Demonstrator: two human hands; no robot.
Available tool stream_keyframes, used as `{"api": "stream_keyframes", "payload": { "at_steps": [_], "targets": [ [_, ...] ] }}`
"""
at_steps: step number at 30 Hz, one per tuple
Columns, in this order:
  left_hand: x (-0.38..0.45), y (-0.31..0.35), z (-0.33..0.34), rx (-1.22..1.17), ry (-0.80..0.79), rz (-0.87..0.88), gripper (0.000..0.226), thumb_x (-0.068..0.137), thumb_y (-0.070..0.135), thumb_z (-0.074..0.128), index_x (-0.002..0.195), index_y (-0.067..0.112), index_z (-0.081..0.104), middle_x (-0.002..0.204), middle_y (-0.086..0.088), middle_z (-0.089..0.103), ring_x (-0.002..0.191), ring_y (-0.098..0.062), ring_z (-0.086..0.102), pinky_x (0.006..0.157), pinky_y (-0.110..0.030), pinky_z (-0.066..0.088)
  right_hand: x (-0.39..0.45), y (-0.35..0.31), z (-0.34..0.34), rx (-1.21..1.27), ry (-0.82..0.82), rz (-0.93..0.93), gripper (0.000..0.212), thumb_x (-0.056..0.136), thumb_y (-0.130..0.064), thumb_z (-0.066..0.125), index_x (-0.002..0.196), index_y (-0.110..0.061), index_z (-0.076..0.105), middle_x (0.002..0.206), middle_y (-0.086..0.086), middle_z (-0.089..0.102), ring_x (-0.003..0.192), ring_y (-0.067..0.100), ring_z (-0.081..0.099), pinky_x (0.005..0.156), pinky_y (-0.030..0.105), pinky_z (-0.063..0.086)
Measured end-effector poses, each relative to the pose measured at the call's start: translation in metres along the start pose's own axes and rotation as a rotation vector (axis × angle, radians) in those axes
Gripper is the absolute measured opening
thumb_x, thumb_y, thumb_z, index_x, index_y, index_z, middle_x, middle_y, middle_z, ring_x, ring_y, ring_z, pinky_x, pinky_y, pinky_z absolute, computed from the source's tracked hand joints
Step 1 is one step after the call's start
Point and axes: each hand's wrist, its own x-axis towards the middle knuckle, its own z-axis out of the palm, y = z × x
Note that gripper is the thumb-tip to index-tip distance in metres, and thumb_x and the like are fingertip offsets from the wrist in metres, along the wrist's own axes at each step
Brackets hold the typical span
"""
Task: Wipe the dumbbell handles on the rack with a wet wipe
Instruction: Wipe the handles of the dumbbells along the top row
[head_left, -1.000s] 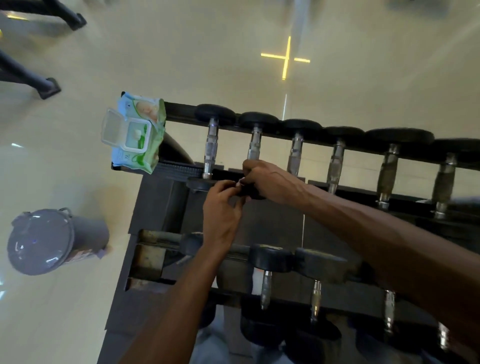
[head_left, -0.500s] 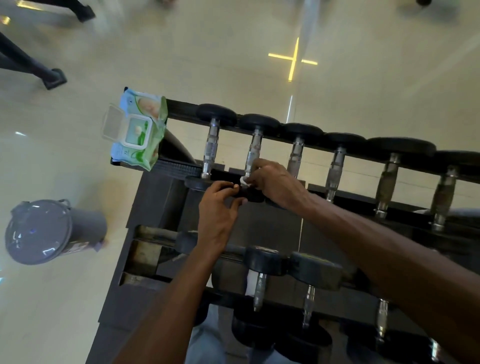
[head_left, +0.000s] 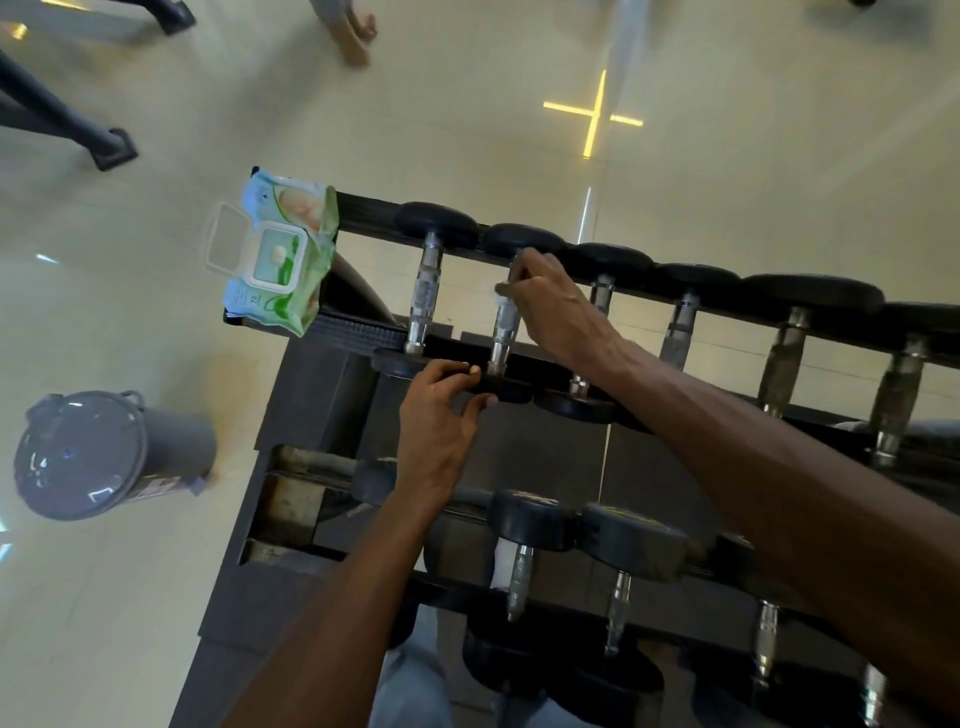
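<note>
**Head view: wipe on second handle, top tier**

Head camera looks down on the rack (head_left: 363, 332). Second dumbbell handle (head_left: 505, 325) from the rack's left end runs near edge to far edge. Right hand (head_left: 550, 306) is closed round its far half, pinching a white wet wipe (head_left: 502, 297) against the metal. Bare handle lies toward the near edge from that hand, so judged stroke direction is nearward along the axis. Left hand (head_left: 441, 410) grips the near weight head (head_left: 498, 387), steadying it. Handle: knurled, chrome, glossy. Wipe pack (head_left: 280, 260) sits on the left end, lid open.
</note>
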Motion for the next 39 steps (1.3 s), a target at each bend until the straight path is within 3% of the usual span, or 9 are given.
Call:
{"api": "stream_keyframes", "payload": {
  "at_steps": [5,8,11,17,22,28,34,37,39],
  "targets": [
    [0.001,0.0,-0.002,0.005,-0.016,0.012,0.025,0.079,0.016,0.087,0.102,0.009,0.079,0.112,-0.002,0.069,0.1,-0.018,0.068,0.09,-0.04,0.058,-0.023,-0.026,0.006,-0.012,-0.342,-0.247,0.021,0.099,-0.035,0.06,0.106,-0.018,0.07,0.104,-0.005,0.045,0.094,0.007,0.042,0.079,0.025,0.046],
    [0.001,0.0,-0.001,-0.01,-0.001,0.004,0.025,0.079,0.017,0.088,0.101,0.008,0.08,0.111,0.0,0.069,0.1,-0.016,0.068,0.089,-0.038,0.058,-0.014,-0.01,0.004,-0.015,-0.11,-0.085,0.018,0.095,-0.021,0.067,0.109,-0.014,0.075,0.102,-0.002,0.055,0.094,0.011,0.049,0.071,0.024,0.043],
    [0.001,0.0,0.0,-0.017,0.013,-0.003,0.025,0.079,0.017,0.088,0.101,0.008,0.08,0.11,0.0,0.069,0.099,-0.015,0.068,0.089,-0.036,0.058,-0.021,-0.011,0.018,0.167,0.08,0.15,0.017,0.09,-0.014,0.075,0.106,-0.013,0.079,0.101,-0.001,0.061,0.086,0.011,0.058,0.071,0.028,0.054],
    [0.0,0.001,0.0,-0.013,0.003,0.008,0.027,0.079,0.015,0.088,0.103,0.008,0.079,0.111,-0.002,0.069,0.1,-0.016,0.068,0.089,-0.038,0.059,-0.041,-0.027,0.018,0.154,-0.131,0.004,0.017,0.1,-0.014,0.06,0.106,-0.006,0.074,0.099,-0.002,0.052,0.082,0.01,0.051,0.065,0.017,0.04],
    [0.001,-0.001,0.001,-0.024,0.004,-0.005,0.025,0.079,0.017,0.089,0.1,0.008,0.08,0.11,0.0,0.069,0.099,-0.015,0.068,0.088,-0.038,0.058,0.001,-0.004,0.005,0.053,0.098,0.12,0.016,0.101,-0.012,0.057,0.103,-0.001,0.068,0.102,0.003,0.049,0.093,0.018,0.053,0.077,0.034,0.057],
    [0.002,-0.008,0.002,-0.001,-0.017,0.016,0.024,0.081,0.02,0.087,0.1,0.007,0.08,0.109,-0.002,0.069,0.096,-0.019,0.068,0.084,-0.042,0.059,-0.012,-0.02,0.014,-0.064,-0.411,-0.24,0.015,0.091,-0.026,0.071,0.099,-0.014,0.074,0.106,0.004,0.056,0.092,0.014,0.046,0.075,0.029,0.042],
    [0.002,-0.006,0.002,-0.016,0.001,0.007,0.027,0.08,0.019,0.087,0.103,0.007,0.08,0.109,-0.001,0.069,0.097,-0.018,0.069,0.084,-0.043,0.058,-0.039,-0.015,0.038,0.251,0.078,0.224,0.017,0.085,-0.001,0.075,0.094,-0.014,0.081,0.094,-0.002,0.066,0.086,0.019,0.065,0.075,0.031,0.053],
    [0.002,-0.004,0.002,-0.015,0.001,0.003,0.026,0.08,0.018,0.088,0.102,0.007,0.08,0.11,-0.001,0.069,0.097,-0.018,0.069,0.085,-0.042,0.058,-0.053,-0.022,0.041,0.279,0.063,0.21,0.023,0.088,0.007,0.067,0.1,-0.009,0.08,0.095,-0.001,0.065,0.084,0.01,0.06,0.076,0.022,0.053],
    [0.001,-0.003,0.001,-0.014,0.005,0.002,0.025,0.079,0.018,0.088,0.1,0.007,0.08,0.11,-0.002,0.069,0.097,-0.018,0.069,0.085,-0.041,0.058,-0.049,-0.021,0.029,0.184,-0.077,0.047,0.02,0.094,-0.003,0.064,0.106,-0.011,0.079,0.1,-0.001,0.061,0.086,0.007,0.054,0.074,0.025,0.052]
  ]
}}
